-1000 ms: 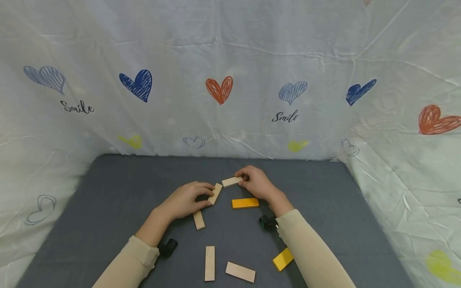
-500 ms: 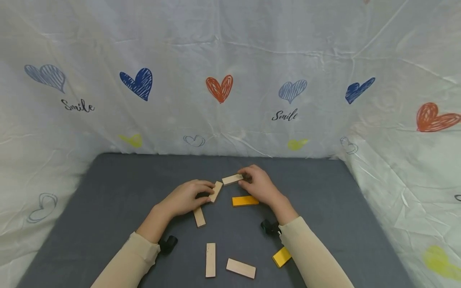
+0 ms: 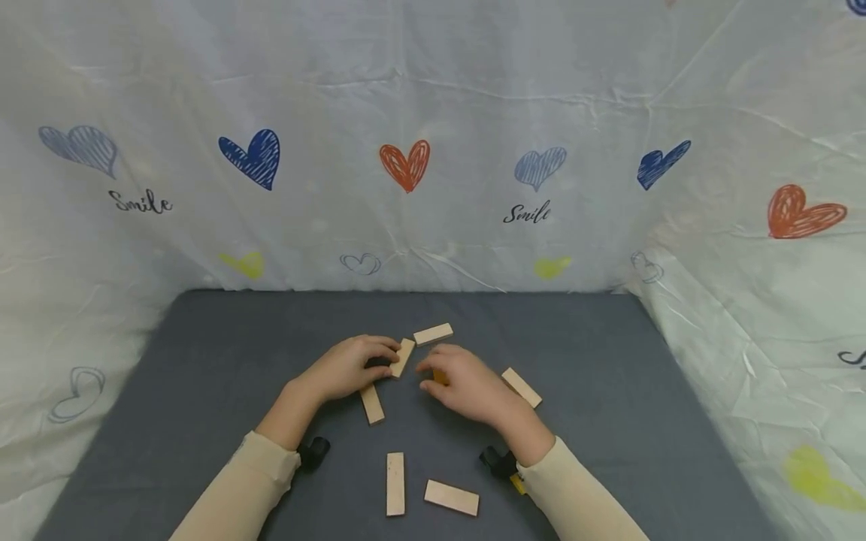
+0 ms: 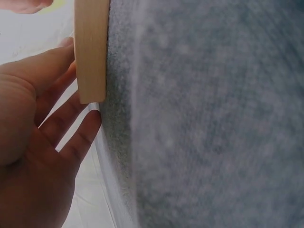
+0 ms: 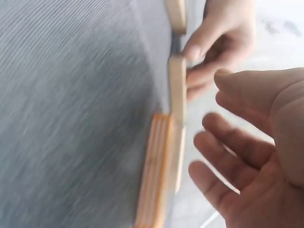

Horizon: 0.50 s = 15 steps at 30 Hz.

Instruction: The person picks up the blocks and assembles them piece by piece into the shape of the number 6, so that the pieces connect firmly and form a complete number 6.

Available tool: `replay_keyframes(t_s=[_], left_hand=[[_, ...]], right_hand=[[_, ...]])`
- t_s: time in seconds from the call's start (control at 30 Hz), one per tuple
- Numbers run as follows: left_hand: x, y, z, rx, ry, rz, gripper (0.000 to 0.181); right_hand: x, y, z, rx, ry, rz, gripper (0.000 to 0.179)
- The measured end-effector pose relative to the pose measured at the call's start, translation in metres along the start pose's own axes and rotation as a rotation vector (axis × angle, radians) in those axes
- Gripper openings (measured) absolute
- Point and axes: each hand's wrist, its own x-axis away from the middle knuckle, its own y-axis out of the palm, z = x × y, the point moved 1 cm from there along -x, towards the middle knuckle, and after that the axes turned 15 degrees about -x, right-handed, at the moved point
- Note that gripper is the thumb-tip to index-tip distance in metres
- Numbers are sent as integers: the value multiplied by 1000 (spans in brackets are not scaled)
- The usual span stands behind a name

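Observation:
In the head view, my left hand [image 3: 348, 368] holds a plain wooden block [image 3: 404, 358] by its left side, thumb toward the near end. Part of that block [image 4: 92, 52] shows close up in the left wrist view, beside the thumb. My right hand [image 3: 467, 383] hovers over an orange block [image 3: 440, 376], which it mostly hides from above. The right wrist view shows this orange block [image 5: 154, 175] apart from the spread, loosely bent fingers. Another wooden block [image 3: 433, 334] lies beyond, its left end near the held block.
More wooden blocks lie around: one under the left hand [image 3: 372, 404], two at the front, upright [image 3: 395, 485] and slanted [image 3: 452, 497], and one behind the right wrist [image 3: 521, 387]. A yellow block [image 3: 519, 483] peeks from under the right sleeve. Dark cloth [image 3: 237, 338] covers the table.
My right hand has let go of the far wooden block and moved nearer and left, over the orange block. A wooden block behind the right wrist has come into view. The left hand stays put.

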Motion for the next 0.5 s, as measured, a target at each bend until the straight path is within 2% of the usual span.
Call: replay_keyframes(t_s=[0.13, 0.2, 0.3, 0.5], left_hand=[[-1, 1, -1, 5, 2, 0, 30], [-2, 2, -1, 6, 3, 1, 30], [-2, 2, -1, 10, -2, 2, 30], [1, -2, 1, 33, -15, -11, 31]], right_hand=[[9, -7, 12, 82, 83, 89, 25], [13, -11, 18, 112, 126, 107, 28], [18, -16, 22, 124, 161, 95, 32], [20, -16, 28, 115, 172, 73, 34]])
